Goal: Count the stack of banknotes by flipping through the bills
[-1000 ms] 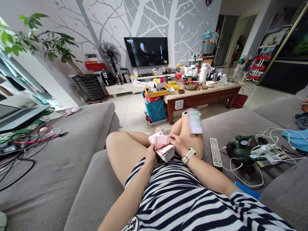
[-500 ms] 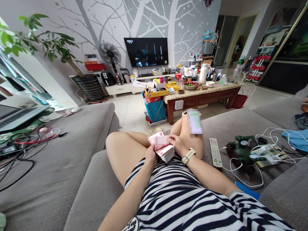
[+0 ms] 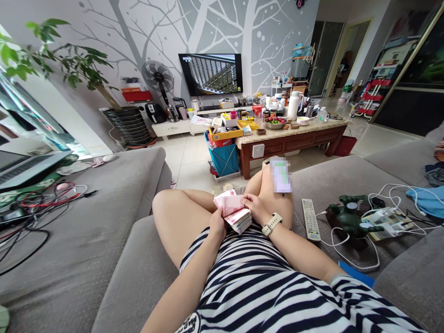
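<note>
A thick stack of pink banknotes rests over my lap, with some notes folded back at its far side. My left hand is closed around the left side of the stack, thumb on top. My right hand pinches the right edge of an upper banknote between thumb and fingers. A pale watch is on my right wrist. Beyond that hand, a phone with a blurred screen lies on my right leg.
A remote control, a dark green figure-like device and white cables lie on the sofa to my right. Black and red cables and a laptop are on the left. Ahead stands a cluttered coffee table beside a blue bin.
The television picture has gone from dark to a bright railing scene. Both hands and the banknotes stay practically in place.
</note>
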Action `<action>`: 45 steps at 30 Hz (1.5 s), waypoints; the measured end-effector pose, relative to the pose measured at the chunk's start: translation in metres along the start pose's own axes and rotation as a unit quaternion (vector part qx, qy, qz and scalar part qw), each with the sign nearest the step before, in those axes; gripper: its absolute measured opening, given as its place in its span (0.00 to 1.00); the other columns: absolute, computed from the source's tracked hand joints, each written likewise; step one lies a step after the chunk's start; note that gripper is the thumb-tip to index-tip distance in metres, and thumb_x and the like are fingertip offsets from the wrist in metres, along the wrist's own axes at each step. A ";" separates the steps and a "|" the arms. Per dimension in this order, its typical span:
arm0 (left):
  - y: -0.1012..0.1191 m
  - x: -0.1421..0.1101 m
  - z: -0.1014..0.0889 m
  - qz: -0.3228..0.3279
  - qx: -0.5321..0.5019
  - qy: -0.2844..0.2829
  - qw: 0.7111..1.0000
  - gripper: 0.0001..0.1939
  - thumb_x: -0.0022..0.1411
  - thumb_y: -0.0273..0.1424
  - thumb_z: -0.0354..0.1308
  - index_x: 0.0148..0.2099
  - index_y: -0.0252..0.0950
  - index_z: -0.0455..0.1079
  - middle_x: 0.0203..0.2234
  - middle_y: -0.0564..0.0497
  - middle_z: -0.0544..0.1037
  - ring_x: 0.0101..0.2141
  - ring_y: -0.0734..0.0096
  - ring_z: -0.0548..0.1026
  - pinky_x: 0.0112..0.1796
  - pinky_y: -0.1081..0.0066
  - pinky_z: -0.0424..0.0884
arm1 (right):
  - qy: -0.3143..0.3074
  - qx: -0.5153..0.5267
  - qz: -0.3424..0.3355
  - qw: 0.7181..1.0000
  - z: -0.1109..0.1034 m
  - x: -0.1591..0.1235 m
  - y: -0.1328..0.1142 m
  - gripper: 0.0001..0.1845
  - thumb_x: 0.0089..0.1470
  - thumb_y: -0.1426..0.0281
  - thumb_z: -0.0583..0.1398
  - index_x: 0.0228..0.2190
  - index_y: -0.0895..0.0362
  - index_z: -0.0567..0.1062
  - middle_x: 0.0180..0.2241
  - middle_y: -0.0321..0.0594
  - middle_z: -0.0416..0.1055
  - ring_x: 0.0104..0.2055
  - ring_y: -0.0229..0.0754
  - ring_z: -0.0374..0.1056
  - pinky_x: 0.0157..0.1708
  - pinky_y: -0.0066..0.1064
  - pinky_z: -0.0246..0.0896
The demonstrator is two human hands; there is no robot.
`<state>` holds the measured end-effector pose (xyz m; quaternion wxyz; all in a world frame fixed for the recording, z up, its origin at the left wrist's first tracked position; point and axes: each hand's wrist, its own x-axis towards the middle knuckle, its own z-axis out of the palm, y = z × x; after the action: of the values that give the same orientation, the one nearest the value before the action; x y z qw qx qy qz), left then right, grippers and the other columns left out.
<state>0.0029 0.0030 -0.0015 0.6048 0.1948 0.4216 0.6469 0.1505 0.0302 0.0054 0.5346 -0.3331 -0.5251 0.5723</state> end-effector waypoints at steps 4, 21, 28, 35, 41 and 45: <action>-0.001 0.001 -0.001 0.004 0.001 -0.012 1.000 0.13 0.60 0.28 0.52 0.39 0.28 0.76 0.36 0.40 0.80 0.38 0.58 0.79 0.44 0.61 0.74 | 0.005 -0.010 0.010 1.000 0.000 0.000 0.000 0.14 0.46 0.59 0.62 0.25 0.58 0.70 0.23 0.34 0.64 0.26 0.35 0.56 0.27 0.28 0.51; 0.001 -0.004 0.002 0.011 -0.003 -0.031 0.999 0.12 0.56 0.27 0.56 0.40 0.27 0.75 0.36 0.40 0.80 0.38 0.58 0.79 0.44 0.61 0.74 | 0.009 -0.008 0.034 0.999 0.008 -0.004 -0.016 0.20 0.46 0.52 0.60 0.22 0.57 0.69 0.18 0.33 0.61 0.22 0.35 0.55 0.24 0.29 0.49; 0.003 -0.009 0.003 0.012 0.006 -0.054 0.998 0.15 0.50 0.25 0.59 0.42 0.25 0.74 0.37 0.39 0.80 0.36 0.57 0.79 0.42 0.61 0.74 | 0.024 -0.031 0.032 0.999 0.006 -0.001 -0.013 0.20 0.41 0.53 0.64 0.22 0.57 0.67 0.20 0.33 0.63 0.24 0.35 0.56 0.25 0.28 0.52; 0.003 -0.009 -0.001 0.018 0.035 -0.042 0.998 0.14 0.50 0.29 0.62 0.39 0.27 0.74 0.32 0.43 0.80 0.33 0.60 0.78 0.39 0.63 0.74 | 0.037 -0.049 0.038 0.997 0.008 -0.003 -0.015 0.19 0.41 0.56 0.65 0.23 0.58 0.68 0.22 0.34 0.64 0.26 0.36 0.57 0.28 0.29 0.53; 0.001 -0.004 0.001 0.014 -0.023 -0.005 1.000 0.12 0.55 0.30 0.56 0.40 0.29 0.74 0.34 0.43 0.80 0.36 0.60 0.79 0.41 0.62 0.74 | 0.028 -0.056 0.031 0.998 0.006 -0.003 -0.015 0.17 0.41 0.57 0.64 0.23 0.57 0.68 0.21 0.33 0.63 0.26 0.36 0.57 0.27 0.29 0.53; 0.001 -0.004 0.002 0.013 -0.021 0.009 1.000 0.11 0.56 0.28 0.54 0.39 0.29 0.74 0.33 0.43 0.80 0.37 0.58 0.79 0.42 0.62 0.75 | 0.016 -0.062 0.025 0.998 0.003 -0.003 -0.013 0.16 0.43 0.57 0.63 0.24 0.57 0.70 0.21 0.34 0.64 0.27 0.38 0.58 0.28 0.29 0.53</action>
<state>0.0045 0.0000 0.0008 0.5966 0.1813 0.4106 0.6653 0.1518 0.0249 0.0183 0.5064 -0.3882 -0.5425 0.5464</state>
